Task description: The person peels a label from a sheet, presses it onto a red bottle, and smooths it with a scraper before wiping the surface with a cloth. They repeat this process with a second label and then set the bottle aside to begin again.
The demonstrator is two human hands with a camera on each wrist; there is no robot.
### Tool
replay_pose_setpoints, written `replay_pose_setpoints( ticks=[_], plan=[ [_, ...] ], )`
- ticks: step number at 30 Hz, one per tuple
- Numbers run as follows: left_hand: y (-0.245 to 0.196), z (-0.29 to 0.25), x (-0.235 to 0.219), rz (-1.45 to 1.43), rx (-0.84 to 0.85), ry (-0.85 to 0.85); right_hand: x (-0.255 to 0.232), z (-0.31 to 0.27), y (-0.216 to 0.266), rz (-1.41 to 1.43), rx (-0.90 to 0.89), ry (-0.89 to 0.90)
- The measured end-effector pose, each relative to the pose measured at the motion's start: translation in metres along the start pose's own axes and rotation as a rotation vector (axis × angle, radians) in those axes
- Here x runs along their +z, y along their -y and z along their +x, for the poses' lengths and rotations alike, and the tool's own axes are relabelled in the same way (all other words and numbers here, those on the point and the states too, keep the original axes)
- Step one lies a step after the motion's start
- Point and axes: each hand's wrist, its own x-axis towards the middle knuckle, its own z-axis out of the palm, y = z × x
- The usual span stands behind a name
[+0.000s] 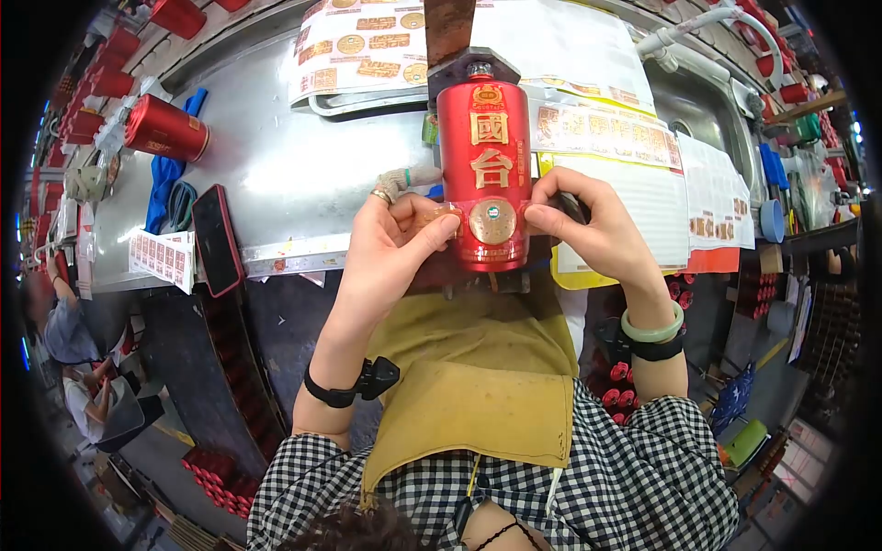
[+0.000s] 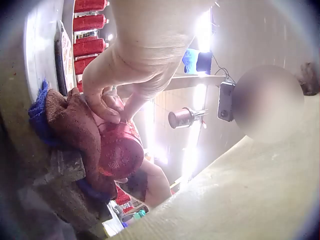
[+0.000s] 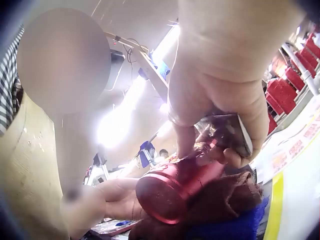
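Observation:
A red bottle (image 1: pixel 484 138) with gold characters lies across a dark support in the head view, neck pointing away. A round gold label (image 1: pixel 494 222) sits near its base, on a see-through strip with reddish ends. My left hand (image 1: pixel 390 253) pinches the strip's left end between thumb and curled finger; a finger wears a cloth cover. My right hand (image 1: pixel 602 225) has its thumb against the bottle's right side, and its fingers curl round a dark flat piece (image 3: pixel 225 131). A brown cloth (image 2: pixel 75 122) lies beneath the bottle (image 2: pixel 120 150). The strip's right end is partly hidden.
A phone (image 1: pixel 218 241), a blue strap and a red cup (image 1: pixel 167 128) are on the metal bench at left. Printed label sheets (image 1: pixel 363 46) lie behind the bottle; papers with a yellow border (image 1: pixel 625 207) are at right, beside a sink (image 1: pixel 703 106).

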Motion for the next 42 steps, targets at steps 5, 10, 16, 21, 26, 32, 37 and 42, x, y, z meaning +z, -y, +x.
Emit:
replay_pose_setpoints(
  ticks=[5, 10, 16, 21, 26, 32, 37, 42],
  plan=[
    [-0.001, -0.001, 0.003, 0.004, -0.009, -0.028, 0.000, 0.000, 0.000, -0.007, 0.001, -0.005],
    [0.001, 0.000, 0.000, -0.002, -0.001, -0.017, 0.001, 0.001, -0.001, -0.022, -0.005, -0.011],
    [0.000, -0.001, 0.001, -0.014, -0.013, -0.030, 0.001, 0.001, 0.001, -0.032, -0.003, -0.005],
    [-0.003, -0.001, 0.001, 0.010, -0.028, -0.027, 0.003, 0.001, -0.003, 0.009, -0.013, -0.036],
    [0.002, 0.000, 0.004, 0.027, 0.037, -0.051, 0.005, 0.001, -0.003, 0.033, -0.022, -0.077],
    [-0.001, 0.001, 0.003, 0.029, 0.033, -0.030, 0.002, 0.001, -0.003, -0.035, -0.024, -0.086],
    [0.000, 0.001, 0.003, 0.010, 0.008, -0.039, 0.002, 0.002, -0.002, -0.022, -0.024, -0.075],
    [0.002, 0.001, 0.003, -0.017, 0.011, -0.038, 0.001, 0.002, 0.003, -0.094, -0.043, -0.053]
  ],
)
